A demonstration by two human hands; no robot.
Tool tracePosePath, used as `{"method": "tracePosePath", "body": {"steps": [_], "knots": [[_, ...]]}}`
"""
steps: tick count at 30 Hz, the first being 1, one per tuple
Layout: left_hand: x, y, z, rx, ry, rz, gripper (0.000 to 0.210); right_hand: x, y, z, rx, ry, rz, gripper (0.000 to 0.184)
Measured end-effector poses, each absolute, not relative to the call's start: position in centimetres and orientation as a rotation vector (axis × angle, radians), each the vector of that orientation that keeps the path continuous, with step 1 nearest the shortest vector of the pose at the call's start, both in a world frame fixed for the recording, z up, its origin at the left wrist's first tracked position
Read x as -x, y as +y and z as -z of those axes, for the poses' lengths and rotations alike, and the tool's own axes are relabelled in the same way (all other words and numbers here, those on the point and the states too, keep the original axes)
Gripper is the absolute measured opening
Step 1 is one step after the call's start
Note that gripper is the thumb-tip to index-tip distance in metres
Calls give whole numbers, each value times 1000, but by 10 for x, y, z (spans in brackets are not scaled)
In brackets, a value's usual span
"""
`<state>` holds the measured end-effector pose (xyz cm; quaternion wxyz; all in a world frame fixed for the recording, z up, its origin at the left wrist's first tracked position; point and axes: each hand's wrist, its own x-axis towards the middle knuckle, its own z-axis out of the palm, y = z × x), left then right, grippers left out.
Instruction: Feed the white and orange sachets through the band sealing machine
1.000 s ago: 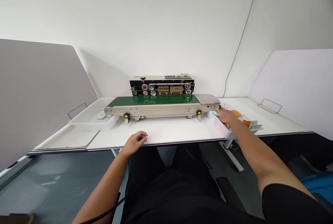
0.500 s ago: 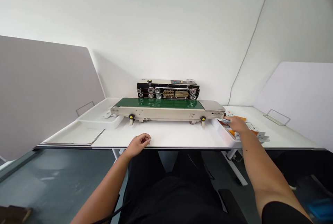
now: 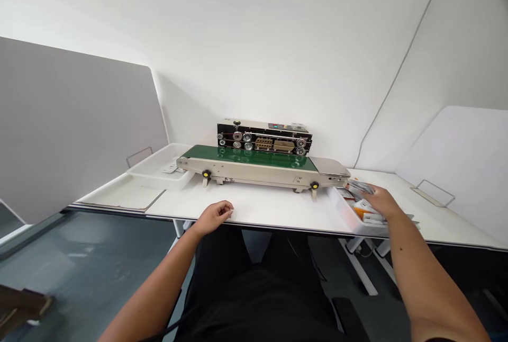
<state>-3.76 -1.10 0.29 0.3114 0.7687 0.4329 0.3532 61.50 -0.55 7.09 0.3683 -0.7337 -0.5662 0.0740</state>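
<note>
Silver packet [image 3: 360,187] | gripped in right hand [image 3: 381,201], jutting leftward | over white bin [image 3: 368,230] | left hand [image 3: 213,218] loosely curled

Green belt [image 3: 250,155], silvery packet [image 3: 360,187], white wall [image 3: 262,40]

The right hand [image 3: 381,200] has raised a silvery packet [image 3: 360,187].

Your right arm [image 3: 420,273] stretches wide, right hand [image 3: 382,201] pinching, back upward; your left forearm [image 3: 159,284] angles inward, left hand [image 3: 215,217] loosely curled before you.
</note>
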Motion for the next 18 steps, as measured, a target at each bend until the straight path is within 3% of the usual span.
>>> {"method": "tracePosePath", "body": {"steps": [10, 18], "knots": [[39, -9, -2, -2033, 1146, -929, 23, -609, -11, -66, 1490, -829, -243, 34], [35, -14, -8, -2054, 1174, -933, 24, -554, -13, -100, 941, -793, -299, 53]]}}
